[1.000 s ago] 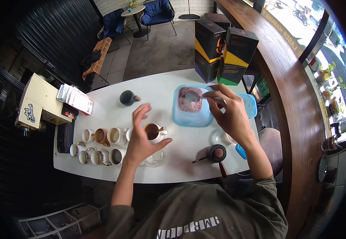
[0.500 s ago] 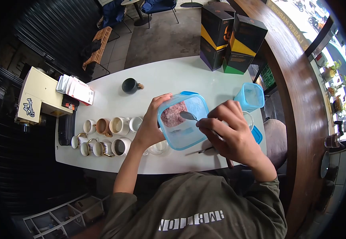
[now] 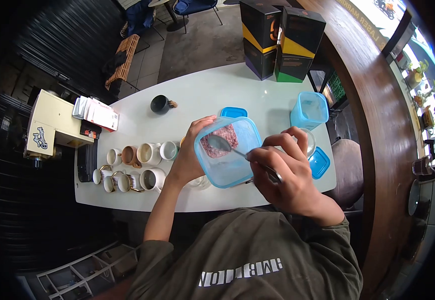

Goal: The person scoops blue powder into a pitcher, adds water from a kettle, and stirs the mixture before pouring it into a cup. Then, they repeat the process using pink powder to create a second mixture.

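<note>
My left hand [image 3: 191, 155] grips the left side of a blue translucent plastic container [image 3: 227, 172], held tilted above the table so its inside faces me. A pinkish, crumbly mass [image 3: 228, 136] lies against the container's far wall. In my right hand [image 3: 290, 175] is a metal spoon [image 3: 221, 143], pinched by the handle. The spoon's bowl is inside the container, over the pinkish mass; whether it touches is hard to tell. Partly hidden behind my right hand stands a clear round vessel [image 3: 307, 140]. A blue lid [image 3: 319, 163] lies to its right.
On the white table [image 3: 202, 90], several cups [image 3: 150, 153] stand at the left, with a dark mug [image 3: 160, 104] farther back. A second blue container [image 3: 309, 111] is at the right, another lid [image 3: 234, 112] behind my container. Black boxes [image 3: 282, 45] stack at the far edge.
The spoon has moved left and deeper into the container, its bowl now over the pinkish mass. My right hand's fingers have spread a little. The view has shifted slightly.
</note>
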The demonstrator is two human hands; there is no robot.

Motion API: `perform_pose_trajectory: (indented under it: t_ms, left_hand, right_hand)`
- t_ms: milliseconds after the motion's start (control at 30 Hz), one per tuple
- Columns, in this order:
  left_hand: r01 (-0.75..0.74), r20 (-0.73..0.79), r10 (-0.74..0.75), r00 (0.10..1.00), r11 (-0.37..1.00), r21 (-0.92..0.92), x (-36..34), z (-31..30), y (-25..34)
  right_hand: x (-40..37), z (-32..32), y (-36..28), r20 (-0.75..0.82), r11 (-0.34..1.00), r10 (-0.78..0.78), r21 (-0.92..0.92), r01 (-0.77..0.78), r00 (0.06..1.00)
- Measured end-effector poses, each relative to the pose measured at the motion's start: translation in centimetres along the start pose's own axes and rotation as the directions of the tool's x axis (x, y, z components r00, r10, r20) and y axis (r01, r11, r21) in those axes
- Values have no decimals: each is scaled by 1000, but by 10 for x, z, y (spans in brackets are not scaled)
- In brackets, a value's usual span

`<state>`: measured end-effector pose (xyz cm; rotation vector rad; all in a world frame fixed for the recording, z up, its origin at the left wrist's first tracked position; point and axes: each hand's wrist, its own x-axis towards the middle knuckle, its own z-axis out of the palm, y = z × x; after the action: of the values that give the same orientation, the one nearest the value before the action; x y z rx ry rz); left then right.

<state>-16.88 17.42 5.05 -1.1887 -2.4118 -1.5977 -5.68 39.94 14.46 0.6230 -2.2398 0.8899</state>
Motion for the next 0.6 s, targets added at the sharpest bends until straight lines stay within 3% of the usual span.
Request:
perform_pose_trajectory:
  t_ms: [67, 267, 600]
  left_hand:
    - [-40, 1, 40, 999, 999, 16, 4, 4, 5]
    - [-124, 24, 122, 992, 990, 65, 14, 11, 8]
    - [-111, 32, 109, 993, 992, 60, 22, 8, 4]
  right_hand:
    - [-1, 4, 0, -78, 991, 24, -133, -34, 997]
    - [-1, 8, 10, -112, 978, 40, -198, -62, 993]
    - [-3, 21, 13, -64, 988, 94, -114, -101, 993]
